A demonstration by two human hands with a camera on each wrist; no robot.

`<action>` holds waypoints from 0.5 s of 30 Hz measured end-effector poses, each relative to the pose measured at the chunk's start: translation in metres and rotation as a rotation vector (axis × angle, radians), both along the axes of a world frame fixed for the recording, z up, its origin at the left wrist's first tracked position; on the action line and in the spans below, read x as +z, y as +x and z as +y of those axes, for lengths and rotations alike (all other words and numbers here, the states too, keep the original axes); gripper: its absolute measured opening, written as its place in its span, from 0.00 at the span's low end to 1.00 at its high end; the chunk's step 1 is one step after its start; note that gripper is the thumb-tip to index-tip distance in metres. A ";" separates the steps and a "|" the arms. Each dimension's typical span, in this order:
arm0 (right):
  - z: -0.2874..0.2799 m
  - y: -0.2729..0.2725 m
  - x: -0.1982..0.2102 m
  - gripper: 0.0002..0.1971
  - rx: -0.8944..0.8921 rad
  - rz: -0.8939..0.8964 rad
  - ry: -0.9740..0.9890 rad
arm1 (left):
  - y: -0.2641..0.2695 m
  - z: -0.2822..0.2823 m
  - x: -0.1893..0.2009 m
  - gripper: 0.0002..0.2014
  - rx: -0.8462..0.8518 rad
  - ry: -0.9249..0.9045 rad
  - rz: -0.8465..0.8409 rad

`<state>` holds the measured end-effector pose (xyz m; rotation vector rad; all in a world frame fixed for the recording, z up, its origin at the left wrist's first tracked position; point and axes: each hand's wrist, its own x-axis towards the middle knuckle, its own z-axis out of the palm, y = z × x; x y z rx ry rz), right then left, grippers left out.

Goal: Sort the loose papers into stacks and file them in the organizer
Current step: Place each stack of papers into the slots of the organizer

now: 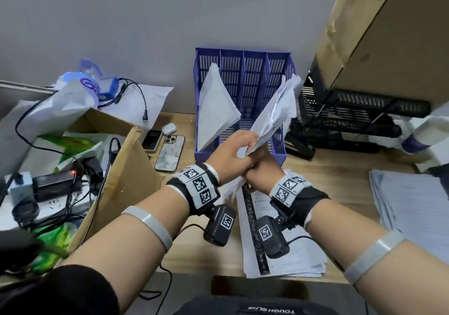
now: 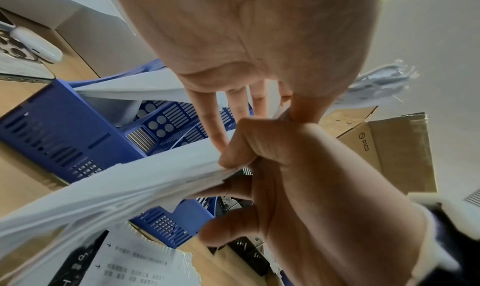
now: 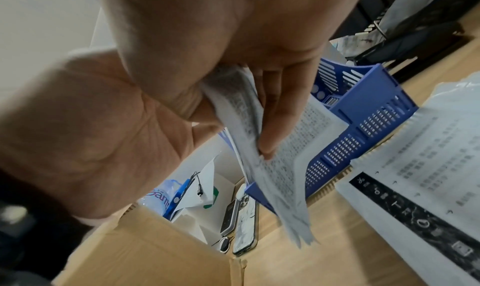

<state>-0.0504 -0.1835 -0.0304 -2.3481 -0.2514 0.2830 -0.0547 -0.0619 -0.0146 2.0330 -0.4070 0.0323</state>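
Note:
A thick bundle of white papers (image 1: 274, 110) is held up at a slant in front of the blue four-slot organizer (image 1: 243, 72). My left hand (image 1: 239, 148) grips the bundle from above near its middle, thumb against the sheets. Just below it my right hand (image 1: 255, 169) grips the lower end; its fingers (image 3: 270, 115) curl over the printed sheets (image 3: 285, 156). In the left wrist view the bundle (image 2: 130, 187) fans out below both hands. The bundle's top corner leans over the organizer's right slots. Another stack of papers (image 1: 216, 106) stands in the leftmost slot.
On the desk lie a paper pile with a black strip (image 1: 286, 242) under my wrists and another pile (image 1: 413, 212) at the right. An open cardboard box (image 1: 121, 164), two phones (image 1: 170, 152) and cables sit left. A black tray (image 1: 352, 110) stands right of the organizer.

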 end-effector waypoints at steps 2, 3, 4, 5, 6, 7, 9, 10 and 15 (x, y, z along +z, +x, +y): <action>-0.004 0.001 0.010 0.12 -0.012 -0.020 -0.151 | 0.004 -0.006 -0.005 0.24 0.024 -0.045 0.066; -0.006 0.003 0.013 0.05 -0.018 -0.018 -0.194 | 0.004 -0.009 -0.005 0.23 0.036 -0.094 0.107; -0.006 0.004 0.019 0.07 -0.026 -0.016 -0.232 | 0.005 -0.011 -0.003 0.23 0.039 -0.144 0.140; -0.005 0.006 0.021 0.09 -0.026 -0.022 -0.258 | 0.005 -0.013 0.001 0.22 0.039 -0.181 0.166; -0.006 0.010 0.021 0.07 -0.033 -0.036 -0.275 | 0.007 -0.015 0.004 0.19 0.034 -0.204 0.175; -0.007 0.013 0.024 0.05 -0.045 -0.051 -0.264 | 0.008 -0.016 0.008 0.14 0.024 -0.214 0.182; -0.012 0.017 0.027 0.07 -0.064 -0.052 -0.237 | 0.008 -0.014 0.011 0.09 0.004 -0.211 0.192; -0.015 0.019 0.029 0.10 -0.075 -0.045 -0.238 | 0.009 -0.012 0.010 0.08 0.002 -0.208 0.198; -0.026 0.032 0.036 0.21 -0.258 0.001 0.017 | 0.019 0.007 -0.018 0.14 0.215 -0.153 0.306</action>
